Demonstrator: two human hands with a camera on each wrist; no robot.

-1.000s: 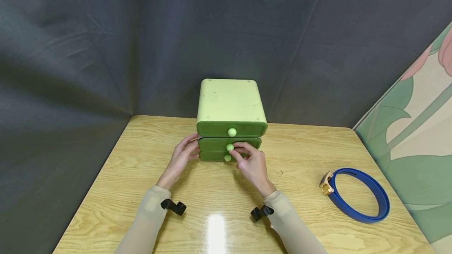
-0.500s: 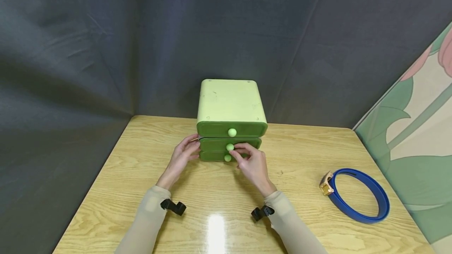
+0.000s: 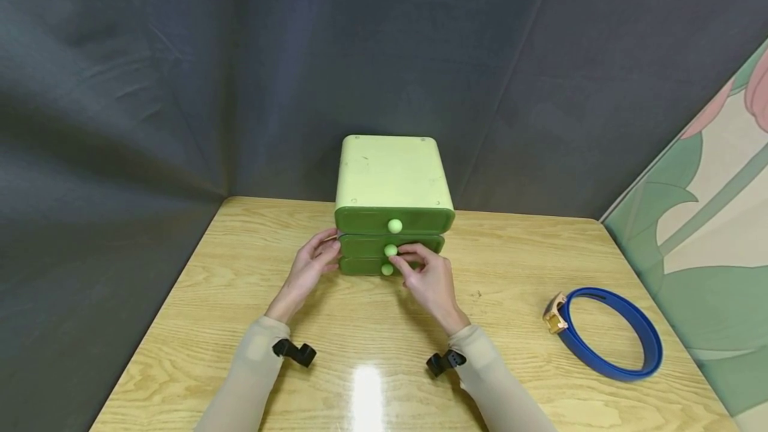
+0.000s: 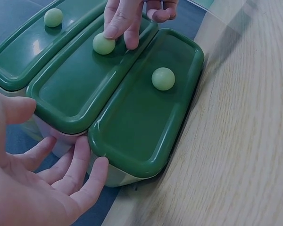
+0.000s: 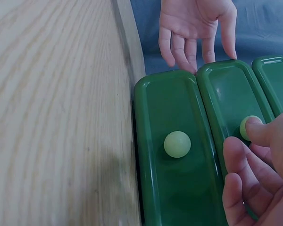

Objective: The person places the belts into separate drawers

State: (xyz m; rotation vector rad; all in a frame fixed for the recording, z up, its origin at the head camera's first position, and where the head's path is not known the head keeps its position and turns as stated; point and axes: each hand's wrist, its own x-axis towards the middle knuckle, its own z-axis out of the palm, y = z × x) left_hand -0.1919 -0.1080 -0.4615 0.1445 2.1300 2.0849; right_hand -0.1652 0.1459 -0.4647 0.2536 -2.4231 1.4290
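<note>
A small cabinet with a pale green body (image 3: 393, 169) and three dark green drawer fronts stands at the back of the table. Each drawer has a round light green knob. My right hand (image 3: 433, 283) pinches the middle drawer's knob (image 4: 103, 44) between thumb and fingers, seen also in the right wrist view. At the cabinet's left side is my left hand (image 3: 303, 279), its fingers spread and loosely bent. In the left wrist view its thumb and fingertips rest against the end of the middle drawer (image 4: 68, 92) and the side by the bottom drawer (image 4: 137, 117).
A coiled blue belt (image 3: 651, 345) with a gold-coloured buckle (image 3: 555, 313) lies on the right of the wooden table (image 3: 366, 332). Dark cloth (image 3: 372, 52) hangs behind and at the left. A floral panel (image 3: 720, 252) borders the right edge.
</note>
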